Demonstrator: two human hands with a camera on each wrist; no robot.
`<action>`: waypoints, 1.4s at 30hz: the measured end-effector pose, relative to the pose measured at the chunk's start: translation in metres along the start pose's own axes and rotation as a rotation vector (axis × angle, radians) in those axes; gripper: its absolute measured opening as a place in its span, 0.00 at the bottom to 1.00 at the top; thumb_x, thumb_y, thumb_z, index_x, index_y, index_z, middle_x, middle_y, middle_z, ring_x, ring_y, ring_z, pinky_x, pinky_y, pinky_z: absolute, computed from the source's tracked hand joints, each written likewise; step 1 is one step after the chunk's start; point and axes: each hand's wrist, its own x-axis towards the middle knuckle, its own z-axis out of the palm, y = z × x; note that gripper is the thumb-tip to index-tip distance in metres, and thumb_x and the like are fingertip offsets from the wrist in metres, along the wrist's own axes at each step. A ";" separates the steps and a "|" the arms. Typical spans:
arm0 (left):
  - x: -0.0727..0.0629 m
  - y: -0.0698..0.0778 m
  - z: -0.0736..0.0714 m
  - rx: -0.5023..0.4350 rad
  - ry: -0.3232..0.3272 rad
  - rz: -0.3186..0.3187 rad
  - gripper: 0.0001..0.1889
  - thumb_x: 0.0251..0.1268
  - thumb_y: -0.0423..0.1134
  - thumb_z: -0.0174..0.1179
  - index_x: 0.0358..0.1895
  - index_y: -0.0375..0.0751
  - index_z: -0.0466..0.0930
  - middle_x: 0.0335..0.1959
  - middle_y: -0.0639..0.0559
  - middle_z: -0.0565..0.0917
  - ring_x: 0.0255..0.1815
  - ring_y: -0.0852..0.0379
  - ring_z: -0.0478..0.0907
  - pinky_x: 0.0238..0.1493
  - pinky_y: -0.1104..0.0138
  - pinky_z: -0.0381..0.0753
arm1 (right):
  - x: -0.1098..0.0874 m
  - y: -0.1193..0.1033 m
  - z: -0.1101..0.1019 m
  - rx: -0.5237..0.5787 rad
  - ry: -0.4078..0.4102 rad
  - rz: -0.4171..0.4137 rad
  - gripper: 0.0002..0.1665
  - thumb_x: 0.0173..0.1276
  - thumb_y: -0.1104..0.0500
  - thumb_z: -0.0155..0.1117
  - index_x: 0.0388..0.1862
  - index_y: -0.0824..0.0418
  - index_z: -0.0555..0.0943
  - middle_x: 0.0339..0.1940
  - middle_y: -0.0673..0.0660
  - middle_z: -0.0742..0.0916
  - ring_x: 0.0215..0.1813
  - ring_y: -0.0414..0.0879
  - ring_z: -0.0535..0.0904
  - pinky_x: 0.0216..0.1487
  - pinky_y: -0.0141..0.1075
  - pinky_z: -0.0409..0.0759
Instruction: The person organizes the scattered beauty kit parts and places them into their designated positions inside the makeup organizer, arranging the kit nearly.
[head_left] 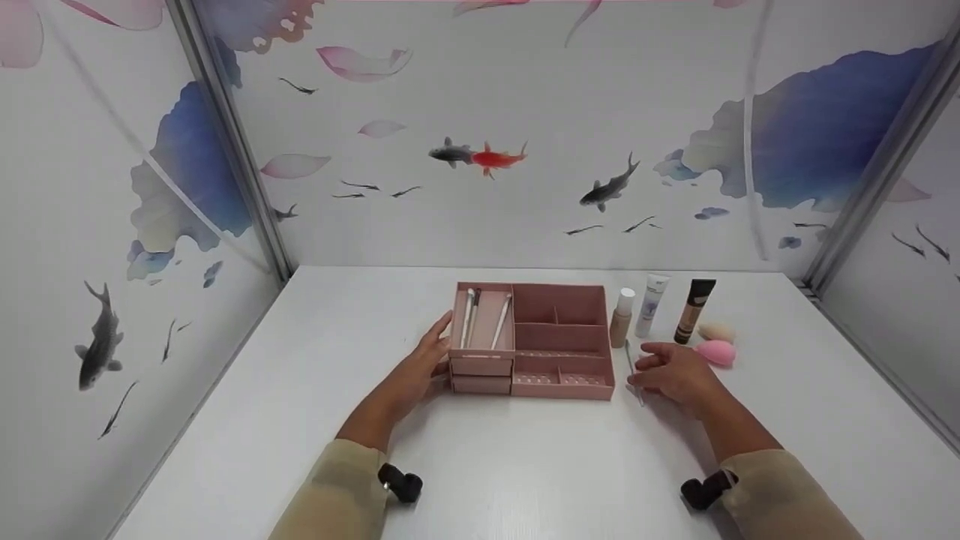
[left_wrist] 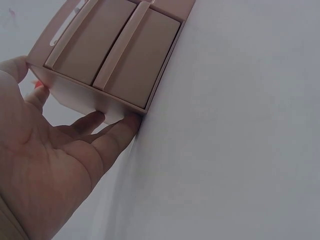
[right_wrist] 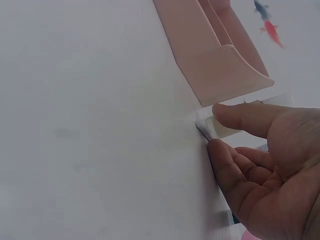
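A pink makeup organizer (head_left: 559, 341) stands on the table, with two drawers (left_wrist: 137, 55) at its left front. Makeup brushes (head_left: 501, 322) lie in its top left tray. My left hand (head_left: 420, 371) touches the organizer's left side, fingertips spread along that wall and thumb by the upper corner. Just right of the organizer, a thin pale stick-like tool (head_left: 639, 394) lies on the table; its flattened end (right_wrist: 202, 128) shows in the right wrist view. My right hand (head_left: 679, 375) is beside it, index fingertip right at the stick, thumb apart from the fingers.
Behind my right hand stand a foundation bottle with a white cap (head_left: 621, 322), a white tube (head_left: 652, 304) and a black-capped tube (head_left: 694, 309). A beige sponge (head_left: 716, 331) and a pink sponge (head_left: 718, 352) lie beside them. Patterned panels (head_left: 487, 217) enclose the table's back and sides.
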 end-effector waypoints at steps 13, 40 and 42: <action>-0.001 0.003 0.002 -0.075 -0.033 -0.005 0.28 0.86 0.66 0.39 0.82 0.93 0.45 0.91 0.48 0.45 0.89 0.30 0.50 0.85 0.37 0.58 | -0.006 -0.004 0.007 -0.145 0.024 -0.027 0.54 0.62 0.54 0.84 0.82 0.63 0.67 0.69 0.65 0.83 0.62 0.56 0.83 0.64 0.46 0.86; -0.001 0.002 0.001 -0.100 -0.046 0.005 0.29 0.86 0.65 0.39 0.83 0.90 0.45 0.91 0.47 0.43 0.90 0.31 0.48 0.85 0.35 0.55 | -0.003 -0.002 -0.008 -0.080 0.031 0.086 0.37 0.68 0.54 0.76 0.74 0.63 0.78 0.58 0.63 0.89 0.48 0.48 0.85 0.47 0.35 0.84; -0.001 0.002 0.002 -0.102 -0.045 0.004 0.29 0.86 0.65 0.39 0.83 0.90 0.44 0.91 0.46 0.44 0.90 0.31 0.49 0.85 0.35 0.55 | -0.002 -0.002 -0.010 -0.082 0.022 0.094 0.37 0.68 0.54 0.76 0.74 0.63 0.78 0.55 0.61 0.90 0.46 0.48 0.86 0.46 0.35 0.83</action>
